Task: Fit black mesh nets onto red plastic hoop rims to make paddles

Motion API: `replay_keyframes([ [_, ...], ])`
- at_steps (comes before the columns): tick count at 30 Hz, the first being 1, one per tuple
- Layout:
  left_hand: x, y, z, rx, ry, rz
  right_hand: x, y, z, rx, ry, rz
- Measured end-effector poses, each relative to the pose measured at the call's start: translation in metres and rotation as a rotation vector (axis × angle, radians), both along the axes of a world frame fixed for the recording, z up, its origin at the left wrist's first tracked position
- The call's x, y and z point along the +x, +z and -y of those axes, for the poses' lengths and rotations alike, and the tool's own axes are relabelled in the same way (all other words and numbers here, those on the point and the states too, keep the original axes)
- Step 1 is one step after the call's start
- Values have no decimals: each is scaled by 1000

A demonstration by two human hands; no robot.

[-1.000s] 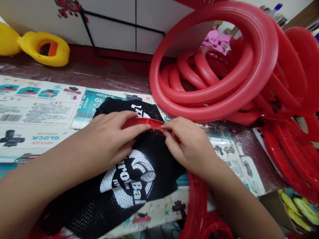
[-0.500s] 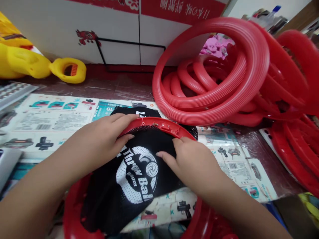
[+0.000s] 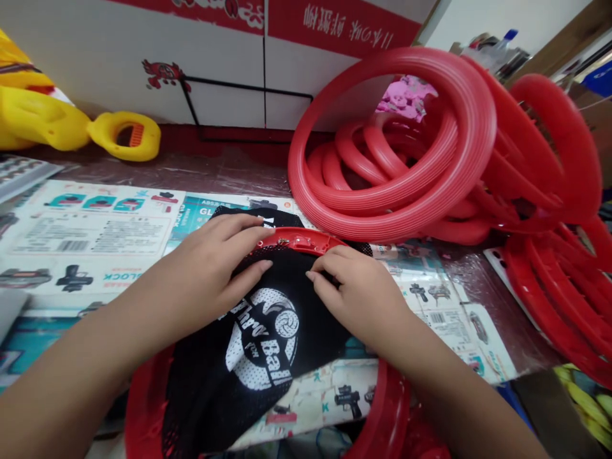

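A channelled red plastic ring (image 3: 308, 241) lies over printed white cardboard (image 3: 115, 220), its far arc bowing forward. Black white-lettered mesh cloth (image 3: 313, 312) runs lengthwise from there toward near left. The left hand (image 3: 213, 261) grips that arc; the right hand (image 3: 356, 287) curls against it, grip unclear.

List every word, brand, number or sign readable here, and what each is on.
"Ball": black cloth; the words beside it are creased, not fully readable.
"GLOCK": printed sheet, upside down.
"ABS" and "GL": same sheet, near the cloth's far edge; the rest is cut off or unclear.
"K": same sheet, at the cloth's near edge.
"日本の味 鮮蟹柳": box, upside down.
Too small or blurred: the sheet's fine print.
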State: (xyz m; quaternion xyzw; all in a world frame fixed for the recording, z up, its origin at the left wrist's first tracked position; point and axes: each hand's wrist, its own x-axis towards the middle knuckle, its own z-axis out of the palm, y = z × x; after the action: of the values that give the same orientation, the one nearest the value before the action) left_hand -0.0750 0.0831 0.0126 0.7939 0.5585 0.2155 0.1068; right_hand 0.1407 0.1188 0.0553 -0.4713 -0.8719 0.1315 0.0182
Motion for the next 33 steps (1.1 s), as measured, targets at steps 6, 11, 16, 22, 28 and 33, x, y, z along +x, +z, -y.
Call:
replay_keyframes([
  [6, 0, -4, -10, -151, -69, 73, -6, -6, 3, -61, -54, 30],
  [11, 1, -3, -8, -54, 1, -34, -6, -5, 6, -101, 6, 29],
  [16, 12, -4, -1, 35, 47, -24, -7, -7, 8, -38, 54, 77],
  [22, 13, -2, -2, -44, 17, 152, -4, -8, 10, 64, 96, 0],
  [28, 11, 2, -1, -80, 42, 265, -3, 0, 8, -86, 49, -258],
  [33, 11, 0, 0, -64, 85, 290, -8, -9, 2, -184, 158, -500],
])
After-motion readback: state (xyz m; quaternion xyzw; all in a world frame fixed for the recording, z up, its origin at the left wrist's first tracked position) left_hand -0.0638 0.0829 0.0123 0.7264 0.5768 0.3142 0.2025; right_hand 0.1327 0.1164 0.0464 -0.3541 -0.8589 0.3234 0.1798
